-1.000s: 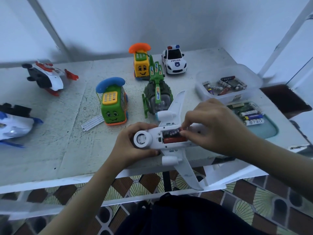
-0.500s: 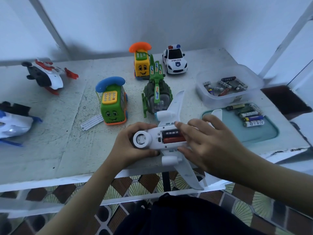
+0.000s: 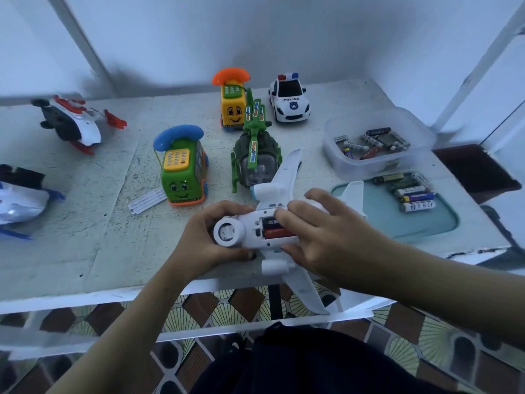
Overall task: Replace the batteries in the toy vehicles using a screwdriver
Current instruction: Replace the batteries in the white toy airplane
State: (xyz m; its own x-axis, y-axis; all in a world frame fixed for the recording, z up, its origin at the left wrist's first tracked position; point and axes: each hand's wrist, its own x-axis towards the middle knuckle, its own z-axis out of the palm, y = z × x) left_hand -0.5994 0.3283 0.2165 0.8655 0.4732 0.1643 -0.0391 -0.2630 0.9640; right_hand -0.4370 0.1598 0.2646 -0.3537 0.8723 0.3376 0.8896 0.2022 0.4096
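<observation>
- Fingers (image 3: 284,214) of right hand (image 3: 321,234): spread, near straight, gripping nothing. The tips rest on the open battery bay (image 3: 274,228) and the thumb sits on the near side of the fuselage.
- Left hand (image 3: 216,237): fingers curled round the nose of the toy airplane (image 3: 250,223), gripping it belly-up at the near table edge.
- Bay holds a black cell (image 3: 269,222) on the far side and a red cell (image 3: 277,234) on the near side, side by side. No cover on the bay.
- Key relation: the bay lies directly under the right fingertips. The cells' long axis runs left-right along the fuselage, with the nose to the left and the tail to the right. The right hand is nearer; the left is busy steadying.
- Likely step: pressing the cells home or prying them out, can't tell which.
- Loose batteries (image 3: 412,193) lie on a teal lid (image 3: 443,223) right of the plane, nearer the right hand. More sit in a clear tub (image 3: 341,155) just beyond.
- No screwdriver in view.
- Writing: "POLICE" on the bonnet of the police car (image 3: 289,100), far centre. The green helicopter (image 3: 255,155) has coloured rotor lettering that is unreadable. Battery labels are too blurred to read.
- Table (image 3: 85,223): other toys stand far and left.
</observation>
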